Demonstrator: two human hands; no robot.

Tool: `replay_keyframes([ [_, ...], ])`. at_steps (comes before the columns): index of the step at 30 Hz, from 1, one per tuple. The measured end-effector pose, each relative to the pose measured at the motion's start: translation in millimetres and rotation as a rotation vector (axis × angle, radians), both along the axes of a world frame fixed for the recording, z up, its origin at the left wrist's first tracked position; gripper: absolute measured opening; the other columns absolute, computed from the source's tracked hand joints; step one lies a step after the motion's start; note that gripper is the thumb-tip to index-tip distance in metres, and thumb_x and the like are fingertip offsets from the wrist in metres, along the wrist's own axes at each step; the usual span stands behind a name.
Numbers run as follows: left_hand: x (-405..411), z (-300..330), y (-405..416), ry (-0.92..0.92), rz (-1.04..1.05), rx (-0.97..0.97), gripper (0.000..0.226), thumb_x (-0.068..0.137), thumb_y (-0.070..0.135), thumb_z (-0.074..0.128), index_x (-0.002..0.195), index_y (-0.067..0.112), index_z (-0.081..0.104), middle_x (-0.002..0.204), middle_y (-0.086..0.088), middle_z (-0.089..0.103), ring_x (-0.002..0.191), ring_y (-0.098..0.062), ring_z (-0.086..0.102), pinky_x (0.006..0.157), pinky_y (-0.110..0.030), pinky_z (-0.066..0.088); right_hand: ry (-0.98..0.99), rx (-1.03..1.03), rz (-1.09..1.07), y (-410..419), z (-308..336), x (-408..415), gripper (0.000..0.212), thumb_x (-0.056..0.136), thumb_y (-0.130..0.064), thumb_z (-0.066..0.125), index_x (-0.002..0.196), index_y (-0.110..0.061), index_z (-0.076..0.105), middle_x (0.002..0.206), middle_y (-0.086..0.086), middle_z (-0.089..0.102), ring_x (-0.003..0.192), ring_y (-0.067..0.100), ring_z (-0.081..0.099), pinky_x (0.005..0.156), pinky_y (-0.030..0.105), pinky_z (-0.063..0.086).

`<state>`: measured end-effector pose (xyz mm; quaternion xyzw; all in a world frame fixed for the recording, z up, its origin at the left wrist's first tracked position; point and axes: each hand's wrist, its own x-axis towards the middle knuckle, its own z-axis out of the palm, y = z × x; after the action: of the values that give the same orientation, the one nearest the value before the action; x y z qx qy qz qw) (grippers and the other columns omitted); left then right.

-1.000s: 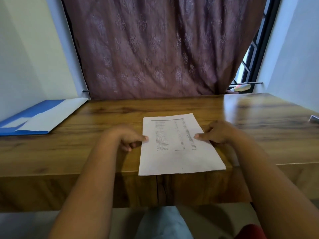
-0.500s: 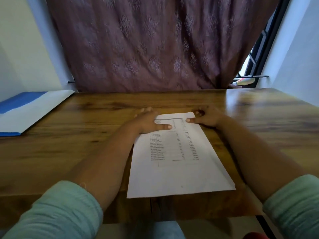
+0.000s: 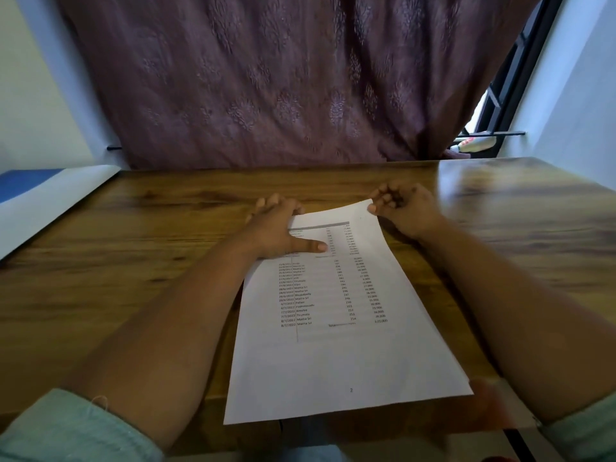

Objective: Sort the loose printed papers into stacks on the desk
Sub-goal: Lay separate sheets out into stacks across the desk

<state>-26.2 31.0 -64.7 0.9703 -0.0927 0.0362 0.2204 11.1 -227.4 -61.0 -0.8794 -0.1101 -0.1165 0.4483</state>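
Note:
A stack of printed papers point(image 3: 346, 358) lies in the middle of the wooden desk point(image 3: 133, 261), its near edge hanging over the front of the desk. The top sheet shows a table of dates, names and numbers. My left hand point(image 3: 276, 228) rests flat on the top left part of the stack, thumb stretched across the print. My right hand point(image 3: 406, 208) has its fingers curled and pinches the top right corner of the top sheet, which is raised a little off the stack.
A blue and white envelope point(image 3: 43, 208) lies at the desk's far left. A purple curtain point(image 3: 283, 78) hangs behind the desk, and a barred window point(image 3: 493, 105) shows at the right. White walls close in both sides.
Both hands slid from the sheet's sides up to its top edge. The left hand now lies flat on the page, and the right hand has pinched and raised the top right corner.

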Motion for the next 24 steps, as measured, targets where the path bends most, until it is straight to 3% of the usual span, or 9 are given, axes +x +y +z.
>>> replay_keyframes([
  [4,-1.8,1.2,-0.1,-0.041,-0.011,-0.002,0.094,0.057,0.076,0.073,0.136,0.034,0.042,0.133,0.008,0.042,0.131,-0.019,0.030,0.109,-0.049,0.030,-0.063,-0.004,-0.021,1.2,1.2,-2.1,0.008,0.089,-0.011,0.069,0.093,-0.017,0.066,0.082,-0.003,0.066,0.069,0.001,0.058,0.058,0.000,0.041],
  [7,-1.6,0.6,0.1,-0.067,-0.032,0.027,0.089,0.063,0.074,0.071,0.138,0.031,0.046,0.133,0.008,0.046,0.133,-0.020,0.029,0.111,-0.051,0.027,-0.080,-0.013,-0.018,2.2,0.1,-3.3,0.006,0.091,-0.014,0.066,0.093,-0.019,0.066,0.086,-0.004,0.068,0.079,0.006,0.063,0.065,0.005,0.045],
  [10,3.5,-3.4,0.7,-0.217,-0.021,-0.036,0.062,0.072,0.062,0.074,0.122,0.031,0.056,0.117,0.012,0.045,0.125,-0.018,0.033,0.106,-0.046,0.030,-0.089,0.122,0.000,3.4,0.6,-6.6,0.007,0.091,-0.012,0.065,0.091,-0.019,0.065,0.091,0.004,0.070,0.088,0.019,0.067,0.074,0.019,0.054],
  [14,7.7,-4.1,-1.3,-0.437,-0.027,-0.299,0.022,0.077,0.035,0.080,0.087,0.030,0.061,0.090,0.018,0.055,0.095,-0.011,0.048,0.089,-0.040,0.042,-0.046,0.234,0.026,4.5,2.0,-11.5,0.006,0.092,-0.012,0.065,0.095,-0.017,0.065,0.099,0.009,0.070,0.095,0.021,0.068,0.084,0.032,0.059],
  [17,7.2,1.1,-1.4,-0.402,-0.029,-0.481,0.014,0.077,0.022,0.082,0.080,0.021,0.069,0.084,0.010,0.066,0.082,-0.010,0.058,0.075,-0.027,0.048,-0.056,0.246,0.026,5.5,4.4,-12.8,0.006,0.092,-0.015,0.065,0.097,-0.018,0.065,0.099,0.005,0.069,0.095,0.017,0.068,0.082,0.027,0.059],
  [20,5.8,3.3,-0.6,-0.373,-0.020,-0.546,0.012,0.076,0.019,0.083,0.082,0.014,0.074,0.081,0.004,0.069,0.076,-0.009,0.061,0.065,-0.014,0.046,-0.066,0.257,0.023,6.4,5.8,-14.2,0.007,0.091,-0.016,0.066,0.094,-0.022,0.065,0.098,0.002,0.068,0.094,0.014,0.067,0.078,0.020,0.057],
  [24,5.5,3.9,2.0,-0.346,0.006,-0.607,0.019,0.072,0.017,0.086,0.088,0.012,0.076,0.082,0.003,0.072,0.074,-0.008,0.064,0.063,-0.010,0.050,-0.049,0.319,0.053,6.2,6.9,-15.7,0.015,0.083,-0.015,0.076,0.094,-0.020,0.065,0.089,0.002,0.069,0.085,0.012,0.068,0.076,0.022,0.057],
])
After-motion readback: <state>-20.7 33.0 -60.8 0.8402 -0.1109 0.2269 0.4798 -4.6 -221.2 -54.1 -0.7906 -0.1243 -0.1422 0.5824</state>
